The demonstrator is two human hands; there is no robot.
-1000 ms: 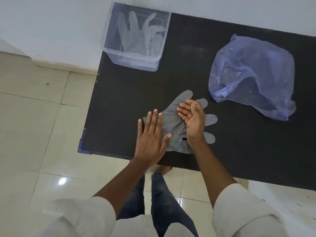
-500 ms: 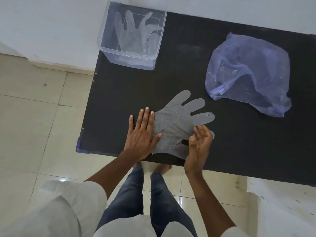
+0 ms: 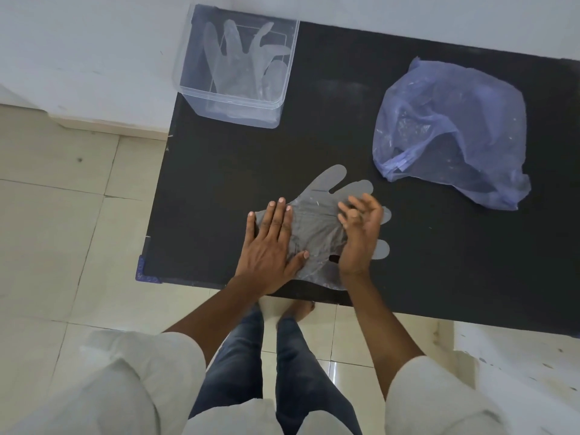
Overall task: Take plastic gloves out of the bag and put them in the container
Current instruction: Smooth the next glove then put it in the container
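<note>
A clear plastic glove (image 3: 317, 224) lies flat on the black table (image 3: 439, 262) near its front edge. My left hand (image 3: 271, 246) presses flat on the glove's cuff side, fingers together. My right hand (image 3: 359, 233) hovers edge-on over the glove's finger side, fingers loosely spread and blurred. A crumpled blue plastic bag (image 3: 455, 130) lies at the right back of the table. The clear square container (image 3: 235, 65) stands at the table's back left corner with several clear gloves inside.
The table's left edge drops to a tiled floor (image 3: 62, 215). A white wall runs behind the table. My legs and a foot show below the front edge.
My right hand swept from the glove's palm down to its near edge, then back up over the finger side. My left hand stayed pressed on the glove.
</note>
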